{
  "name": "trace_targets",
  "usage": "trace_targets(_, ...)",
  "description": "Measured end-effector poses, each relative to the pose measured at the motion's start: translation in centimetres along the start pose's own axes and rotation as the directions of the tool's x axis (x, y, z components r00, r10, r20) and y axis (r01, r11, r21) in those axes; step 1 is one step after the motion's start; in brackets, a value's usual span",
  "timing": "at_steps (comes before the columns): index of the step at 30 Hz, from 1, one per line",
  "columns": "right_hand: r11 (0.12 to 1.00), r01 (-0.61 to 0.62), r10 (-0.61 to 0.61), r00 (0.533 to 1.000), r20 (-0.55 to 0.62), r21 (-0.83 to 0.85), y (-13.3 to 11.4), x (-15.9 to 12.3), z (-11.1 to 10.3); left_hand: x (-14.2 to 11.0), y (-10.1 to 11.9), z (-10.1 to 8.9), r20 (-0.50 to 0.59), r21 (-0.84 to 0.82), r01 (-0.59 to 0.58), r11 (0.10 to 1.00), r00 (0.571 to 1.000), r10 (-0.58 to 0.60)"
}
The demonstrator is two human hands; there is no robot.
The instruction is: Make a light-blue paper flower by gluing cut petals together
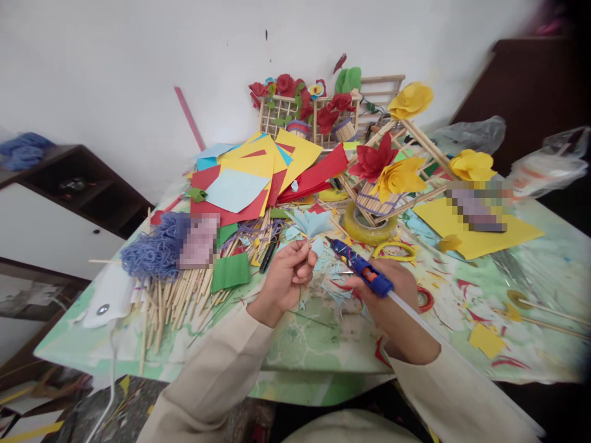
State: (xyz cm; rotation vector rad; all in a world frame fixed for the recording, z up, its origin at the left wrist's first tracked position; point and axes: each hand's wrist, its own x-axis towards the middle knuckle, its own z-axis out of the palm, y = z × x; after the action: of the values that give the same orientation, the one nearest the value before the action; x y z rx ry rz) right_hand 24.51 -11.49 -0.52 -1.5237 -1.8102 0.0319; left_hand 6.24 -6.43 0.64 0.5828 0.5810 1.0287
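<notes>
My left hand [289,277] is closed in a pinch around the base of a light blue paper flower [310,223], held just above the table. My right hand [390,295] grips a blue glue gun [362,267] with an orange trigger. Its nozzle points up-left toward the flower, close to my left fingertips. A white glue stick sticks out of the gun's back over my right wrist. Scraps of light blue paper lie under both hands.
The green patterned table [323,344] holds a bundle of wooden sticks [180,295], blue yarn [154,249], stacked coloured paper sheets [258,172], a tape roll [369,229], and stick frames with red and yellow paper flowers [392,169]. A dark shelf [78,184] stands left. Plastic bags [545,163] lie right.
</notes>
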Motion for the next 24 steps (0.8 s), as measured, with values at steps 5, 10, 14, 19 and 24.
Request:
trace_targets(5, 0.919, 0.0, 0.053, 0.991, 0.122, -0.395, 3.8, 0.9, -2.1, -0.2, 1.5, -0.1, -0.004, -0.087, -0.043, 0.995, 0.999, 0.043)
trace_targets(10, 0.794, 0.14, 0.062, 0.95, 0.307, -0.592, 7.8, 1.4, -2.6, -0.5, 3.2, -0.3, -0.085, -0.14, -0.145, 0.979, 0.987, 0.134)
trace_targets(14, 0.791, 0.167, 0.082, 0.925, 0.372, -0.589, 9.2, 1.4, -2.1, -0.6, 4.1, -0.6, -0.094, -0.144, -0.199, 0.969, 0.978, 0.187)
trace_targets(19, 0.83, 0.239, 0.069, 0.851, 0.52, -0.503, 9.7, 2.0, -3.8, -0.7, 4.3, -0.9, -0.005, -0.124, -0.235, 0.964, 0.972, 0.236)
trace_targets(24, 0.77, 0.333, -0.063, 0.888, 0.455, -0.544, 6.9, 4.7, -5.2, -0.9, 4.2, -0.8, 0.019, -0.024, -0.268, 0.963, 0.963, 0.268)
